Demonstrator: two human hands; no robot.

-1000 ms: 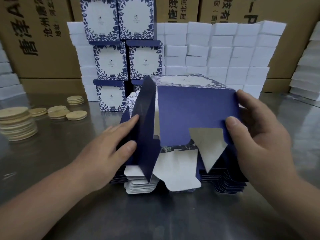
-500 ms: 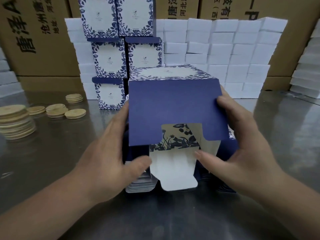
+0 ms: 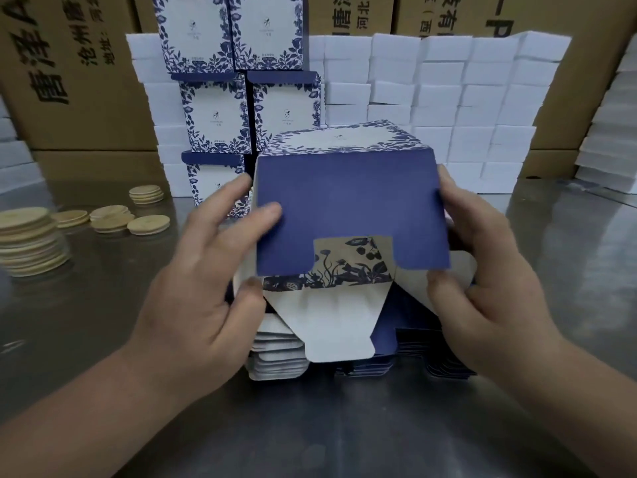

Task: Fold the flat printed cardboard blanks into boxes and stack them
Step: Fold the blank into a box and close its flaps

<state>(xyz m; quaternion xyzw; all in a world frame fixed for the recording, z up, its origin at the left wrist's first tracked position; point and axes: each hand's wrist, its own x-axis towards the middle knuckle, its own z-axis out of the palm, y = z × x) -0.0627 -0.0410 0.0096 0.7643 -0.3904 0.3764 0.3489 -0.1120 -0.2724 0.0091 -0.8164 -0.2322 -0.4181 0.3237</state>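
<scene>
I hold a half-formed blue and white floral box [image 3: 348, 208] in both hands, above the pile of flat blanks [image 3: 286, 353] on the steel table. Its dark blue notched flap faces me, folded over the end; a white tongue flap [image 3: 339, 326] hangs below. My left hand [image 3: 206, 288] grips the box's left side, fingers on the blue flap, thumb under its lower left corner. My right hand [image 3: 482, 267] grips the right side, thumb pressing a white side flap near the lower right corner. Finished boxes [image 3: 248, 108] stand stacked behind.
Stacks of round wooden lids [image 3: 31, 243] lie on the table at the left. A wall of white foam blocks [image 3: 448, 108] and brown cartons [image 3: 76, 81] closes off the back. The steel table [image 3: 327, 426] reaches to the near edge.
The blue flap has swung down over the box end. My left hand moved up onto the flap; my right thumb shifted right onto the side flap. The box rose slightly toward me.
</scene>
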